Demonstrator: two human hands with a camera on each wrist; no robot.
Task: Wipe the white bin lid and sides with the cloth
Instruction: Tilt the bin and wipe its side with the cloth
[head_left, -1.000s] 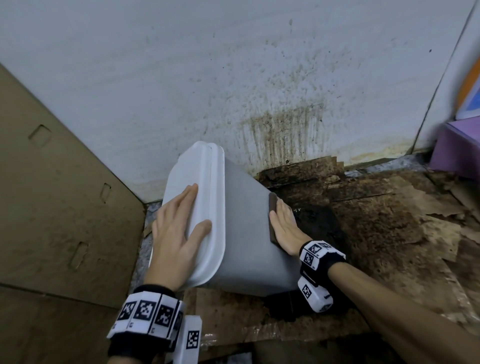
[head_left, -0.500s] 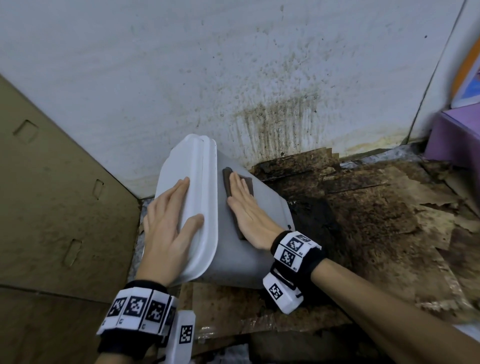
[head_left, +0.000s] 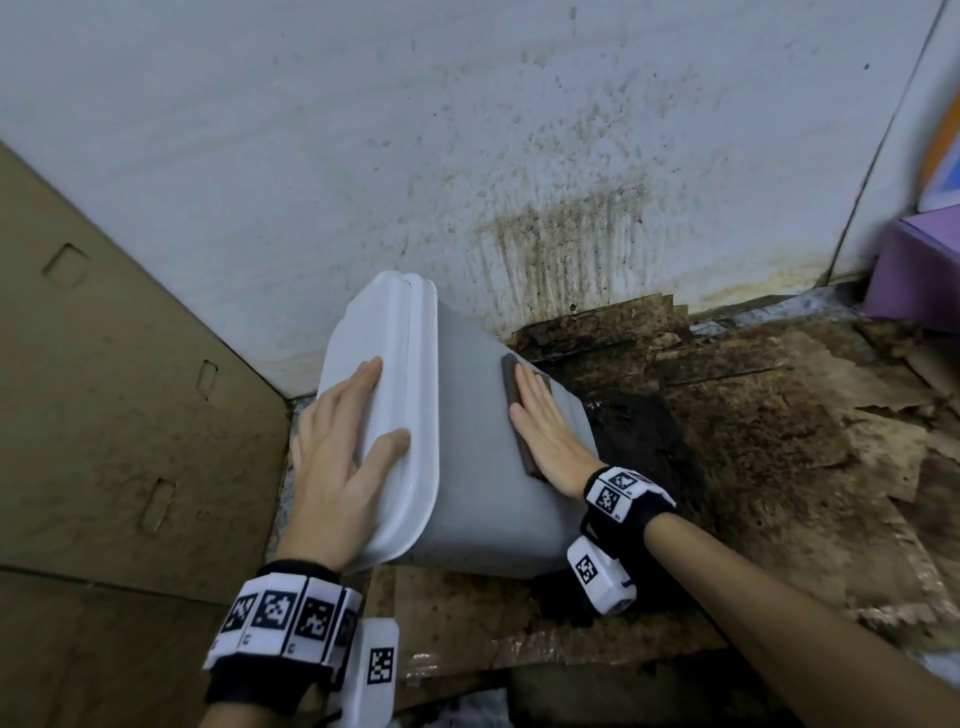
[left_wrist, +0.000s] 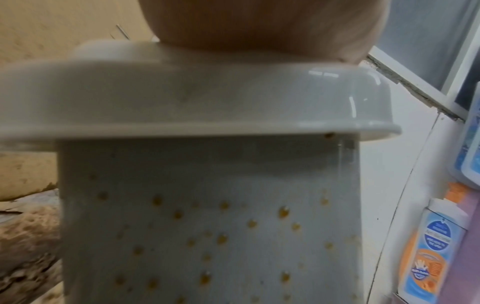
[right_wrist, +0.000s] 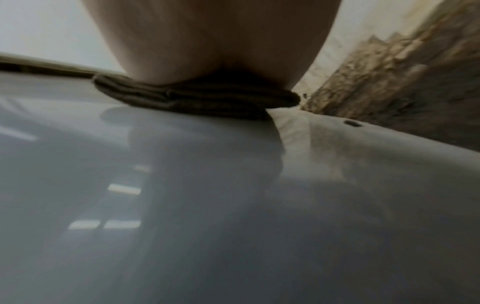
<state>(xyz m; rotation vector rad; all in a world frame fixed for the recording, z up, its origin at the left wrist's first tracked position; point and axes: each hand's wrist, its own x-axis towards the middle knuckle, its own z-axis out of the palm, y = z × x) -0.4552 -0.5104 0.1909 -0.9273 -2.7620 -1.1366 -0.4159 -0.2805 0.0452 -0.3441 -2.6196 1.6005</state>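
At 9 o'clock a cardboard panel (head_left: 104, 415) stands against the wall; the left hand (head_left: 343, 447) lies flat on the white bin lid (head_left: 384, 415), fingers straight and spread, thumb on the lid's rim, apparently to brace the tilted white bin (head_left: 478, 467) on the floor at centre; toward 3 o'clock the right hand (head_left: 545, 431) presses a folded brown cloth (head_left: 511, 384) against the side, fingers straight; the cloth is mostly hidden beneath the palm; the bin's base is out of sight; the speckled side (left_wrist: 207, 226) appears only blurred in the left wrist view.
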